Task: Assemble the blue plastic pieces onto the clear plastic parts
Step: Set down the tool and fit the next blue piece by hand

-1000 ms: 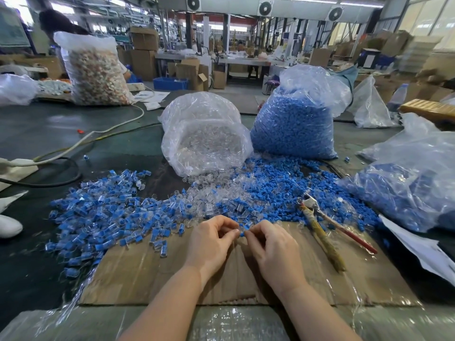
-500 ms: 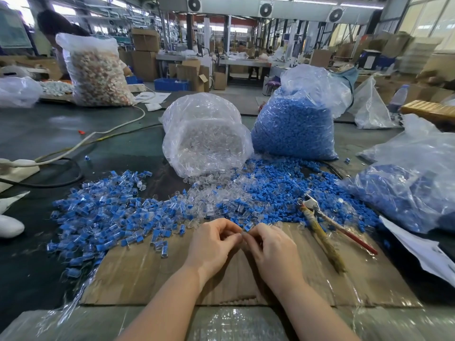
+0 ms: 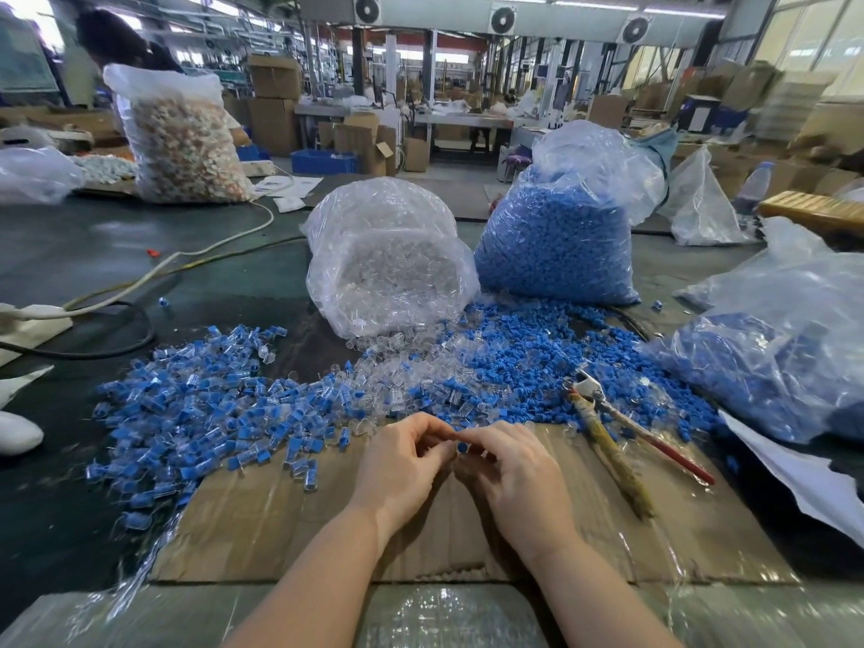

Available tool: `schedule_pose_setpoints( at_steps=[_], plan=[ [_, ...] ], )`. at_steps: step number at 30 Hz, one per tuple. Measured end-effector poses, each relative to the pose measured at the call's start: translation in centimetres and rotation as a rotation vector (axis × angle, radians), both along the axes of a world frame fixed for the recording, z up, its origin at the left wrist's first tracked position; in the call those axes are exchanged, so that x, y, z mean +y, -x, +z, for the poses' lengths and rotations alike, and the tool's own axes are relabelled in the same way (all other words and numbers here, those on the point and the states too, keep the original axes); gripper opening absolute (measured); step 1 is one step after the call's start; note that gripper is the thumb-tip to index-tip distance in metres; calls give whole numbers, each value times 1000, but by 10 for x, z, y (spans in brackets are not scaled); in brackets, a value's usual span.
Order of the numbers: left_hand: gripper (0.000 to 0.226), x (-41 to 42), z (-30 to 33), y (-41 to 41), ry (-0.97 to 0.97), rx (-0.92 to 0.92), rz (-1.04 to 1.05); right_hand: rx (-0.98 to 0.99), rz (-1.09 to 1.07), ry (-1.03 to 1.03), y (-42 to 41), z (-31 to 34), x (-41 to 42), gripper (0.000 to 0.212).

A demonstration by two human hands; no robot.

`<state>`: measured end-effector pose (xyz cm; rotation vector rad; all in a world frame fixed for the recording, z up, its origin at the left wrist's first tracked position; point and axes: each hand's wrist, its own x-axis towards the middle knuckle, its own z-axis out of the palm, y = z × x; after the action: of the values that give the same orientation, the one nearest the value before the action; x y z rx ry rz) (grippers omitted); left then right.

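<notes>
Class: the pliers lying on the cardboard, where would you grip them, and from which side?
Grip the pliers by the two handles, near their splayed ends. Come from above on the right hand side: the handles lie bare on the cardboard, while the metal head sits against the loose blue pieces.

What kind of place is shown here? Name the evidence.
Probably a factory assembly floor: a clear plastic sack of blue plastic pieces, stacked brown cardboard cartons, and round wall-mounted ventilation fans above.
</notes>
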<state>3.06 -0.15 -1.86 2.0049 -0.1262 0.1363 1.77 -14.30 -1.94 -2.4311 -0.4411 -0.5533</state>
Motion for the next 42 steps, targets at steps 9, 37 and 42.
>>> schedule_pose_setpoints(
  at_steps=[9,37,42],
  plan=[
    [10,-1,2,0,-16,4,9,-38,8,-11,0,0,0,16],
    [10,-2,6,-2,12,17,53,405,-703,438,-13,32,-82,38],
    [3,-2,15,-8,241,105,109,395,-366,297,-8,48,-64,32]
  ],
)
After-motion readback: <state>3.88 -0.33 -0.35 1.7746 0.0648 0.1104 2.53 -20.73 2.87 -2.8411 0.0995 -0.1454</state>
